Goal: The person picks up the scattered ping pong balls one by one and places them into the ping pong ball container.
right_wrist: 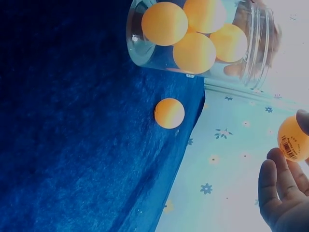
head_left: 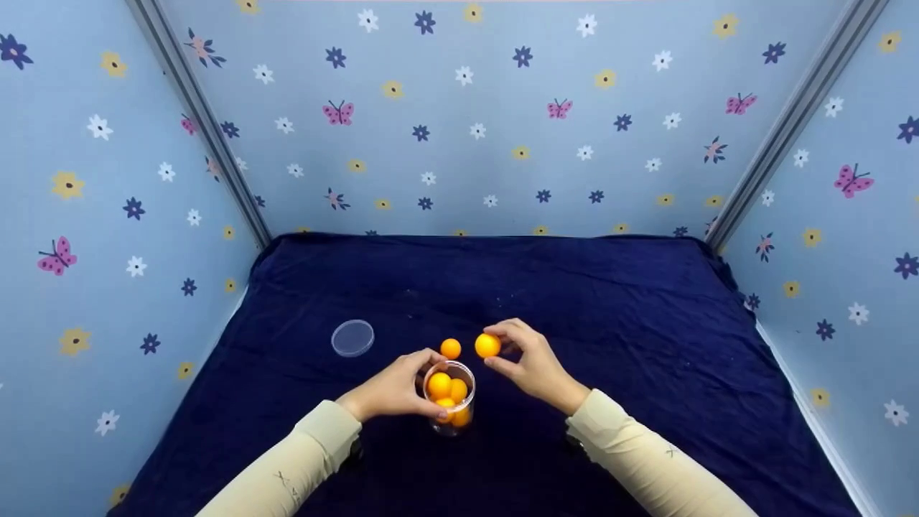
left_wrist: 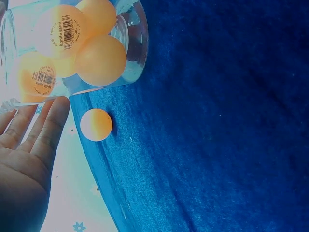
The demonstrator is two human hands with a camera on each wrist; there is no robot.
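Note:
A clear plastic jar with its mouth uncovered stands on the dark blue cloth, several orange ping-pong balls inside it. My left hand grips the jar near its rim, thumb in front and fingers behind. To the right of the jar, my right hand pinches one orange ping-pong ball between thumb and fingertips; printed lettering and a barcode show on it in the right wrist view. Another loose ping-pong ball lies on the cloth just beyond the jar.
A round clear lid lies on the cloth to the left, beyond the left hand. The dark blue cloth covers the table with some wrinkles. Flower-patterned panels stand at the back and both sides.

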